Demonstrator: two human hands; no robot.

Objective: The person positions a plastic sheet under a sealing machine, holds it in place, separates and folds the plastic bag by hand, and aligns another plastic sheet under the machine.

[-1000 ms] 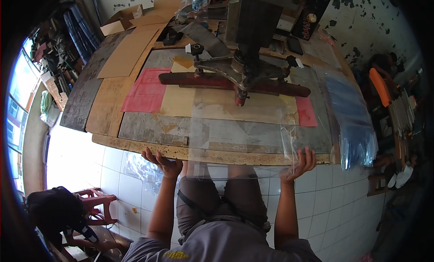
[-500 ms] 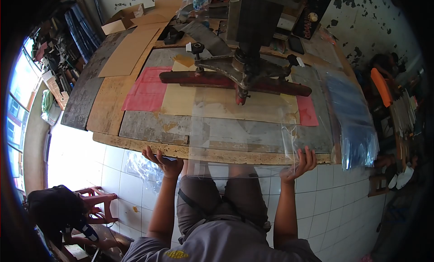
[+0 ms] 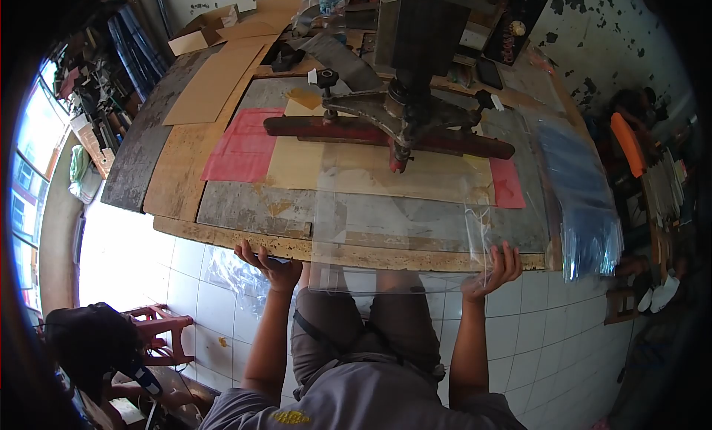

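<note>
My left hand (image 3: 269, 267) rests against the table's wooden front edge (image 3: 222, 237), fingers apart and holding nothing. At the same edge further right, my right hand (image 3: 495, 273) has its fingers spread beside a clear plastic sheet (image 3: 393, 263), touching or nearly touching its right side. The sheet hangs over the edge and reaches back under a metal press head (image 3: 406, 118) with a long dark-red bar. Beneath the bar lie a cream sheet (image 3: 293, 167) and pink pieces (image 3: 241, 144) on a grey board (image 3: 252, 207).
A stack of bluish plastic sheets (image 3: 575, 200) hangs over the table's right side. Cardboard (image 3: 204, 85) lies at the left, and a bottle (image 3: 331, 4) stands at the back. A red stool (image 3: 163, 330) is on the floor. Another person (image 3: 630, 104) is at the far right.
The whole view has shifted very slightly. Both hands and the plastic sheet stay in the same place at the table edge.
</note>
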